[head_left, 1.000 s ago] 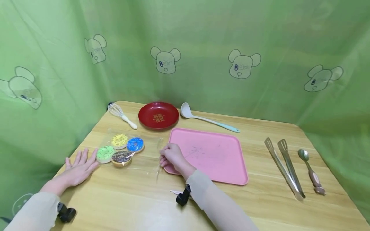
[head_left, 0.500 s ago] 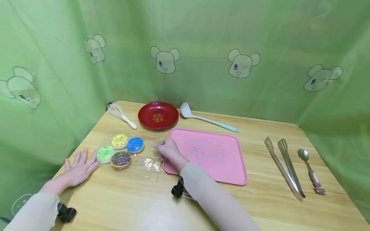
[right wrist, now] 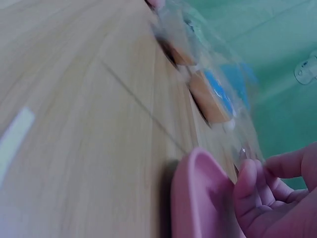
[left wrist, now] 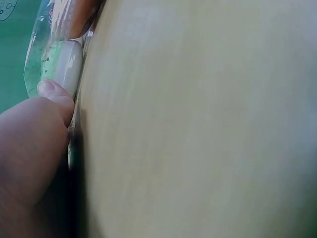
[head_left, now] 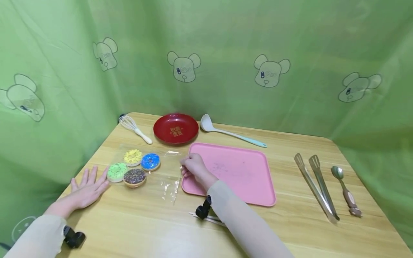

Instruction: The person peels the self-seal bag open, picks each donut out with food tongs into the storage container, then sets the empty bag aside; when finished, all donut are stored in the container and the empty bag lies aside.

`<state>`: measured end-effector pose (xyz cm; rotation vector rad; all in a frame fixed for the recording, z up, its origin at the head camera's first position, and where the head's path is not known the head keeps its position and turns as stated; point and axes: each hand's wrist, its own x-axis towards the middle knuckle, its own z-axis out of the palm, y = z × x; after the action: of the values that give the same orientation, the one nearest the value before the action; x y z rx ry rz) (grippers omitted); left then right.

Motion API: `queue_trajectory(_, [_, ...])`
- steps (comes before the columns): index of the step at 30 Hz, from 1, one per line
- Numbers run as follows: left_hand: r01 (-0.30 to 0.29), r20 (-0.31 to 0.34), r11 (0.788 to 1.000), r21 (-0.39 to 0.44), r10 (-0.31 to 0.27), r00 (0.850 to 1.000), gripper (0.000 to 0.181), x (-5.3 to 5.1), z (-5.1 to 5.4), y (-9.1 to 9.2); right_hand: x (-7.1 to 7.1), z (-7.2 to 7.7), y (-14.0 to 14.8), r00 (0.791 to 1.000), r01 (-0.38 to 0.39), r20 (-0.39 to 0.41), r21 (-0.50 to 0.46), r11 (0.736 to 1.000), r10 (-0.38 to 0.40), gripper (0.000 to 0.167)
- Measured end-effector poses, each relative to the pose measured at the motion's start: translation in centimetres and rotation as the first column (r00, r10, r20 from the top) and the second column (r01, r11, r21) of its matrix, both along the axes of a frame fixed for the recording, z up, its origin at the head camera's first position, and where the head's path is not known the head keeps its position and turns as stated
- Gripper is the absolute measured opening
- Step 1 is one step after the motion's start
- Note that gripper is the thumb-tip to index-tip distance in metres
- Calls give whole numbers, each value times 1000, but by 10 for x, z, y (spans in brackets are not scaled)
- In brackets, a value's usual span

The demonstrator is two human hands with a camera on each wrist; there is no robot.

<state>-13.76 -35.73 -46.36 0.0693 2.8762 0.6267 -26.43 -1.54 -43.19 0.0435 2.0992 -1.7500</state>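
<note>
Donuts with yellow, blue, green and dark sprinkled tops lie inside a clear plastic bag [head_left: 164, 184] on the left of the table. My left hand [head_left: 85, 193] rests on the tabletop with spread fingers, their tips touching the bag beside the green donut [head_left: 117, 172]. My right hand [head_left: 197, 170], fingers curled, pinches the bag's right edge over the left rim of a pink tray [head_left: 242, 175]. In the right wrist view the film reaches the fingertips [right wrist: 246, 173], and the blue donut [right wrist: 210, 96] stands beyond. In the left wrist view a thumb [left wrist: 54, 91] lies against the bag.
Behind stand a white whisk [head_left: 134, 129], a red plate [head_left: 175, 129] and a ladle [head_left: 232, 134]. Metal tongs [head_left: 316, 186] and a spoon [head_left: 346, 193] lie on the right. Pale sticks [head_left: 209, 219] lie under my right wrist. A green curtain [head_left: 226, 100] encloses the table.
My right hand moved left and away from me along the bag's edge, then came back slightly right. Glare on the film shifted. My left hand has stayed put.
</note>
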Motion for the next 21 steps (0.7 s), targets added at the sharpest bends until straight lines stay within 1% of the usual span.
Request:
queue_trajectory(4, [0,-5,1000,5,0,1000,65,0,0,0,-1,1,8,998,-18,64,-45,999,21,15])
queue_trajectory(8, [5,-10,1000,5,-5,1000,65,1,-1,2,-1,-1,13,995,-32,96,-41,999,36,13])
queue_trajectory(11, [4,-9,1000,5,-4,1000,65,1,-3,2,0,-1,15,996,-29,84,2,1000,29,13])
queue_trajectory(15, [3,-2,1000,12,-3,1000,66,0,-3,2,2,1,19,999,2,34,68,998,-5,13])
queue_trajectory(18, [4,2,1000,17,-4,1000,66,-1,-3,0,3,4,22,1000,14,21,55,998,-16,15])
queue_trajectory(21, [5,4,1000,25,-5,1000,67,-2,-2,-1,4,8,27,1000,-3,25,18,1000,3,19])
